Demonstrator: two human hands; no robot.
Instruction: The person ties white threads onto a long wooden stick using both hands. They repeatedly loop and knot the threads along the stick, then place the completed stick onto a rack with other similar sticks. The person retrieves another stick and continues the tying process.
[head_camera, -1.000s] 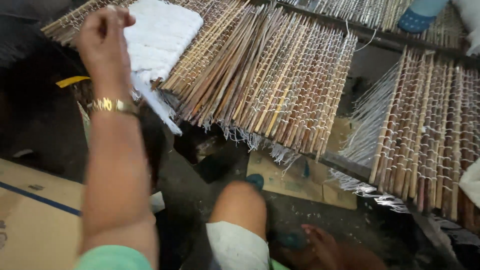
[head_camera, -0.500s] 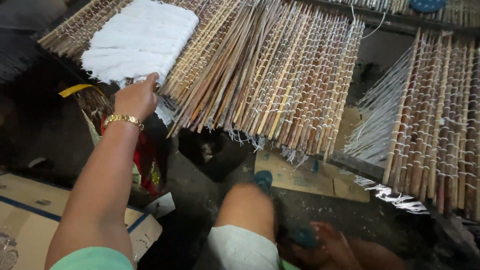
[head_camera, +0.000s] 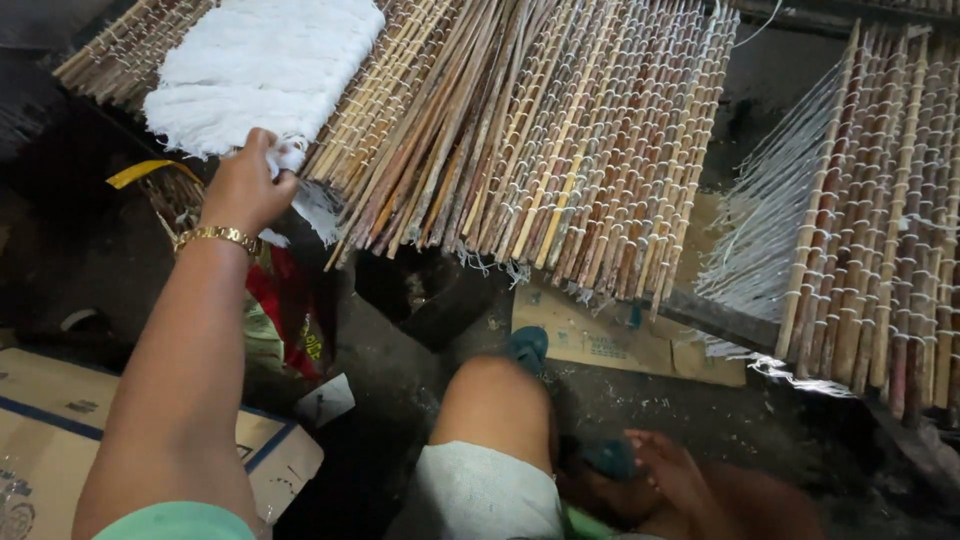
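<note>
One hand in view: the left hand (head_camera: 245, 185), reaching up from the lower left with a gold bracelet (head_camera: 215, 236) on the wrist.
Grip: the fingers are curled closed around the lower fringe of a bundle of white threads (head_camera: 262, 62), pinching the strands at its bottom edge.
Right hand: out of sight in this view.
White threads: a thick, pale pile lying on top of the stick mat, at the upper left, with loose ends hanging over the mat's edge just beside the hand.
Stick mat (head_camera: 540, 130): thin brown and tan sticks bound side by side with rows of white string, sloping down toward the person.
Second mat (head_camera: 880, 220): at the right, well apart from the hand, with loose white strings fanning out from its left edge.
Below the mats: a bent knee (head_camera: 495, 395) in pale shorts, a bare foot (head_camera: 670, 470) on the dark floor, and a flat piece of cardboard (head_camera: 600, 335).
Lower left: a cardboard box (head_camera: 50, 420) with a blue stripe, under the forearm.
Beside the wrist: red and yellow cloth (head_camera: 285, 310), partly in shadow.
</note>
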